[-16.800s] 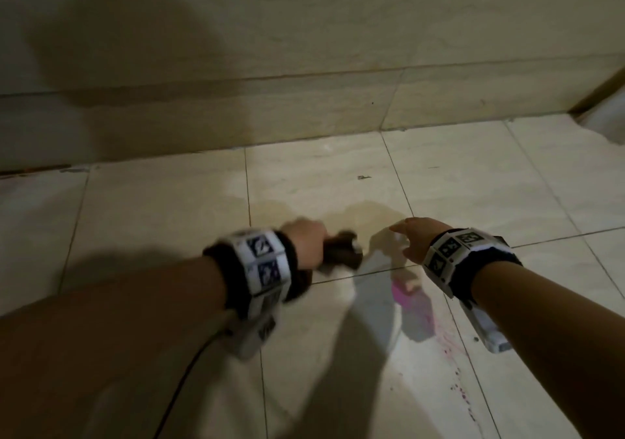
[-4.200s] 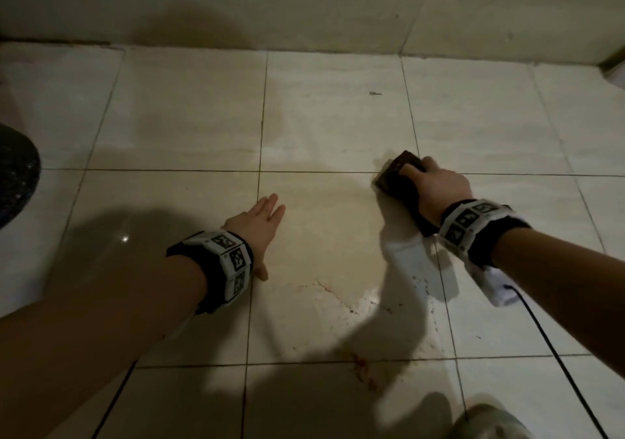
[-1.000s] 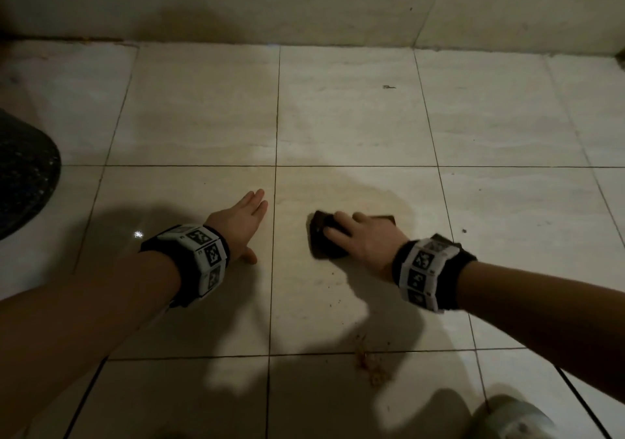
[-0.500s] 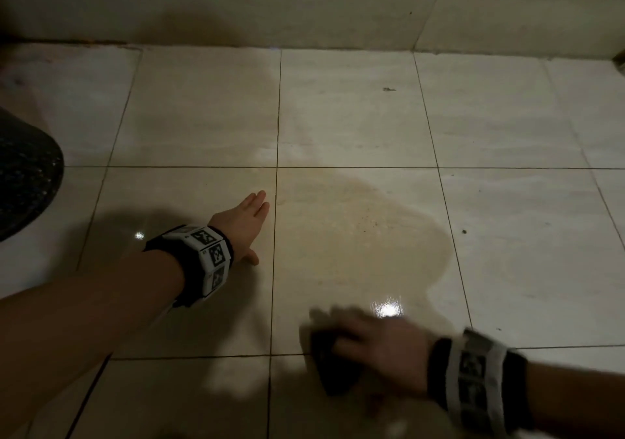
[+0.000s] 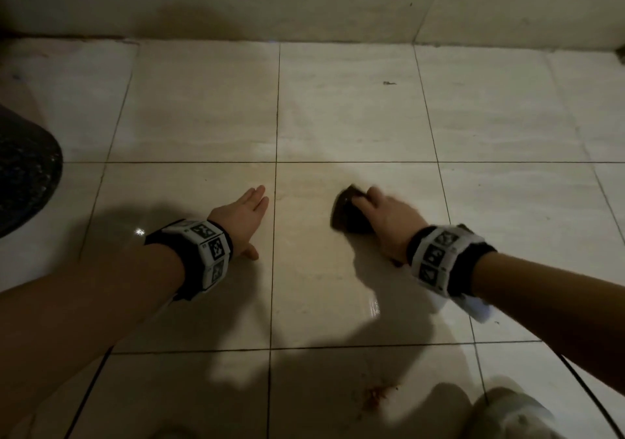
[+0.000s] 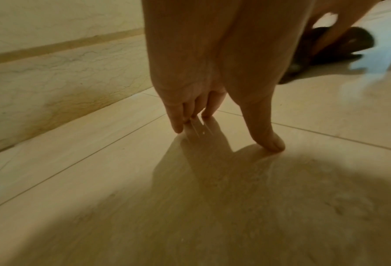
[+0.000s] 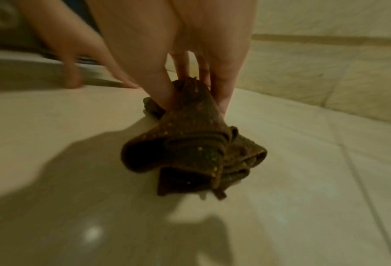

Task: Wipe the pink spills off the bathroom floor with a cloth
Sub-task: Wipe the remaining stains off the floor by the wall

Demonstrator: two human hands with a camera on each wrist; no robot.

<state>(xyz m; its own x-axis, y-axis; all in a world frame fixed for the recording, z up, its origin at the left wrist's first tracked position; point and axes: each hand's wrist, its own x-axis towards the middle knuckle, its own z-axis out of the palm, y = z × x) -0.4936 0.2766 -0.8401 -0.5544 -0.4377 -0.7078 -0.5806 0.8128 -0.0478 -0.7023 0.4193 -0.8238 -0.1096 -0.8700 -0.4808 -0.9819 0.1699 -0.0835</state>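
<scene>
My right hand (image 5: pixel 375 212) grips a folded dark brown cloth (image 5: pixel 348 217) and presses it onto the wet middle tile (image 5: pixel 314 296). In the right wrist view the thumb (image 7: pixel 160 90) and fingers pinch the bunched cloth (image 7: pixel 189 149) against the floor. My left hand (image 5: pixel 253 224) lies flat on the floor to the left of the cloth, fingers straight, holding nothing; its fingers (image 6: pixel 178 115) and thumb (image 6: pixel 267 140) touch the tile. A small reddish smear (image 5: pixel 375 399) marks the tile nearer to me.
The wall base (image 5: pixel 304 16) runs along the far side. A dark textured object (image 5: pixel 23 175) sits at the left edge. A pale shoe (image 5: pixel 507 415) shows at the bottom right. A small dark speck (image 5: pixel 389 83) lies on a far tile.
My right hand has swept the cloth from the near grout line back out to the middle of the tile. The left hand has stayed put.
</scene>
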